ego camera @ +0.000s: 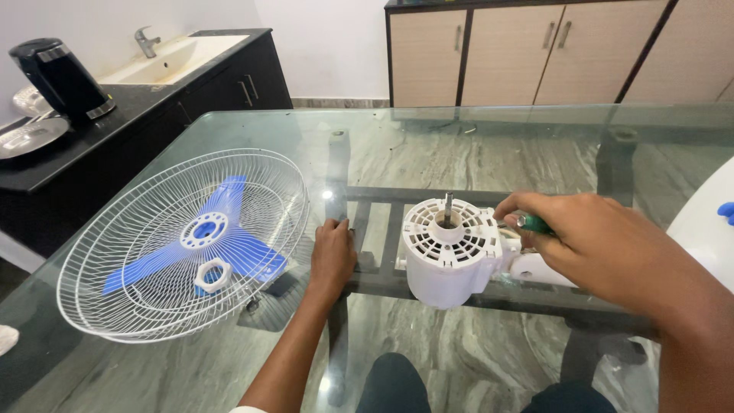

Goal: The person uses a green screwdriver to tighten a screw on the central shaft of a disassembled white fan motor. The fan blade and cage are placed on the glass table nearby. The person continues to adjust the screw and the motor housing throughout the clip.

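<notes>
A white fan motor housing [449,256] stands on the glass table [489,145] with its metal shaft [447,205] pointing up. My right hand [585,241] is shut on a green-handled tool [534,224] held against the housing's right side. My left hand [332,256] rests flat on the glass, just left of the housing, holding nothing. To the left lies a white wire fan guard [180,245] with a blue three-blade propeller [202,248] and a white plastic nut [212,275] inside it.
A dark counter at the left carries a black kettle [61,76], metal plates [30,134] and a sink [172,57]. Wooden cabinets [527,50] line the back wall. A white rounded part [703,229] sits at the right edge. My knees show under the glass.
</notes>
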